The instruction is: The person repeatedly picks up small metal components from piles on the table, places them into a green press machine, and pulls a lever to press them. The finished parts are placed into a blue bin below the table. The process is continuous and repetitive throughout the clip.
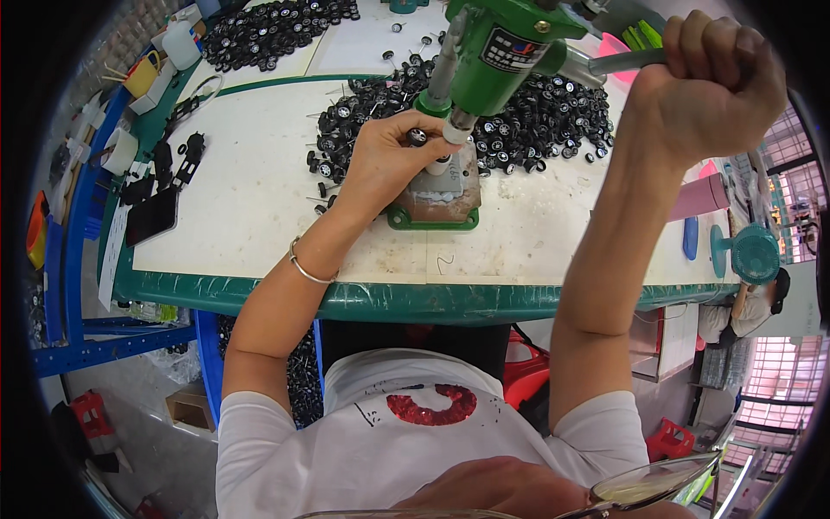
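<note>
A green hand press [484,82] stands on the white worktop, its ram tip [458,130] low over the metal base block [450,192]. My right hand [709,91] is raised at the right, fingers wrapped round the press's grey lever [629,60]. Beside the ram tip, my left hand [380,160] pinches a small black toy wheel [418,137] with a silvery hub. The left fingertips are right at the ram, partly hiding what sits under it. Behind the press spreads a heap of black toy wheels [545,121], some with thin axles.
Another pile of wheels [268,35] lies at the far left. A phone [152,216] and black parts [188,160] rest on the left. At the right are a green fan [754,254] and a blue object [690,238]. The green table edge [406,303] runs before me; another person [750,311] sits far right.
</note>
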`<state>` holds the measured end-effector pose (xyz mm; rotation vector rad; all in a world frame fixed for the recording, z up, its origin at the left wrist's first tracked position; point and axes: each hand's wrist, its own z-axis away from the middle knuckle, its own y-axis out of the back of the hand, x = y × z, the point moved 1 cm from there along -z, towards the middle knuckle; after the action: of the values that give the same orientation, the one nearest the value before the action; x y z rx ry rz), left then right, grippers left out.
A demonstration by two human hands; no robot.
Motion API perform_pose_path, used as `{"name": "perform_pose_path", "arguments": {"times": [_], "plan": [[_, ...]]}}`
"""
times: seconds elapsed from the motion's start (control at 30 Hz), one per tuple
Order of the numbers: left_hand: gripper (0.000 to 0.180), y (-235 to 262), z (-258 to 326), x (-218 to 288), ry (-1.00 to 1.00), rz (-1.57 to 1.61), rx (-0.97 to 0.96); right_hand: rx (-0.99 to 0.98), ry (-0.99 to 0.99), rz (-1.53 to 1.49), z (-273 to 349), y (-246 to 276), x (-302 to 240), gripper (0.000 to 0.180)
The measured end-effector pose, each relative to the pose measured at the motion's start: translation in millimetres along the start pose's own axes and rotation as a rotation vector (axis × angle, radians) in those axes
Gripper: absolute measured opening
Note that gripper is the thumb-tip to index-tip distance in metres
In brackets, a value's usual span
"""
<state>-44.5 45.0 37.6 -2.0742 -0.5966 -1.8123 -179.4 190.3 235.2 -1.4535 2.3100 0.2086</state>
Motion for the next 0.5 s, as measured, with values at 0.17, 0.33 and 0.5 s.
{"name": "perform_pose_path", "arguments": {"times": [0.17, 0.33, 0.5], "plan": [[0.025, 0.5, -4.6, -8.5, -0.048, 0.056, -0.002, 0.336, 0.186, 0.330, 5.5, -26.7, 7.3, 0.022], [0.031, -0.1, -8.4, -11.8, -0.110, 0.017, -0.019, 0.427, 0.014, -0.079, -1.4, -18.0, 15.8, 0.032], [0.030, 4.4, -1.6, 0.6, -0.098, -0.029, 0.055, 0.408, -0.265, 0.291, -34.7, -7.5, 53.0, 0.027]]}}
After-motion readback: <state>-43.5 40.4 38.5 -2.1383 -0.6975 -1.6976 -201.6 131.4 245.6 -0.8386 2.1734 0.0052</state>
